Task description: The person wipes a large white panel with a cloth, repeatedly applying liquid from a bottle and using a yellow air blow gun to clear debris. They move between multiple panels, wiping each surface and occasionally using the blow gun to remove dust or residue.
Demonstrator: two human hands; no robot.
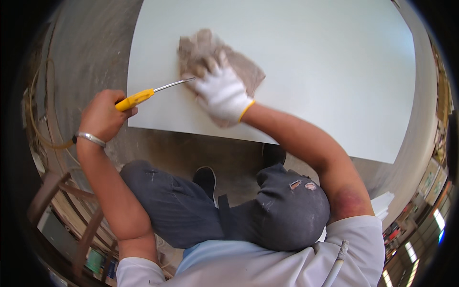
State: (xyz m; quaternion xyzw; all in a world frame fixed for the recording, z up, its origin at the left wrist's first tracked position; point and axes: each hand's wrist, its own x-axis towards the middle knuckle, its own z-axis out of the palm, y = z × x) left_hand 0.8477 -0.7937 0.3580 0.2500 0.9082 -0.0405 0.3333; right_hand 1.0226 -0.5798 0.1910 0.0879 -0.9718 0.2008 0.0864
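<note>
My left hand (106,114) is bare, with a metal bangle at the wrist, and is closed round the handle of a yellow air blow gun (136,99). The gun's thin metal nozzle points right, its tip close to my other hand. A white work glove with a yellow cuff covers my right hand (221,92), which presses a brownish-grey rag (244,69) against a large pale panel (325,71). The gloved fingers are somewhat blurred and look curled onto the cloth. Part of the rag shows beneath the palm.
A grey work surface (103,57) lies under the panel. A yellowish hose (36,129) runs along the left. A brown wooden chair frame (86,229) stands at lower left. My knees (291,210) are beneath the panel's near edge. A cigarette (340,258) with long ash shows at lower right.
</note>
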